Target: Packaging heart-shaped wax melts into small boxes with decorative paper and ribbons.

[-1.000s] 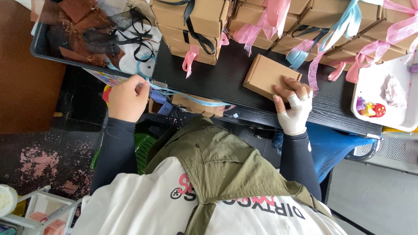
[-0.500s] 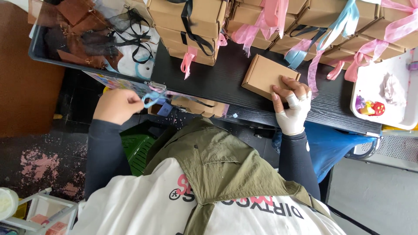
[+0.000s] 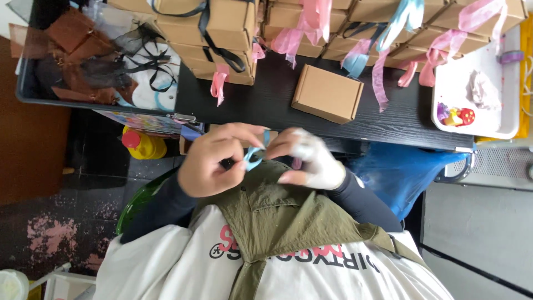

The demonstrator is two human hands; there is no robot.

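Both hands are held together in front of my chest, below the table's near edge. My left hand point(image 3: 214, 161) pinches a short piece of light blue ribbon point(image 3: 254, 158). My right hand point(image 3: 311, 158), pale and blurred, meets it from the other side with its fingertips on the same ribbon. A small plain brown cardboard box point(image 3: 327, 93) lies closed on the black table point(image 3: 266, 105), a little beyond the hands, with nothing touching it.
Stacked cardboard boxes point(image 3: 222, 28) tied with pink, blue and black ribbons line the table's far side. A dark tray point(image 3: 25, 94) with brown pouches and black ribbons stands left, a white tray point(image 3: 444, 83) with small coloured items right. A yellow bottle point(image 3: 141, 145) and a blue bag point(image 3: 400, 172) sit below the table.
My right hand has left the small box and come down to my chest. My left hand has drawn the blue ribbon in from the table edge to meet it.
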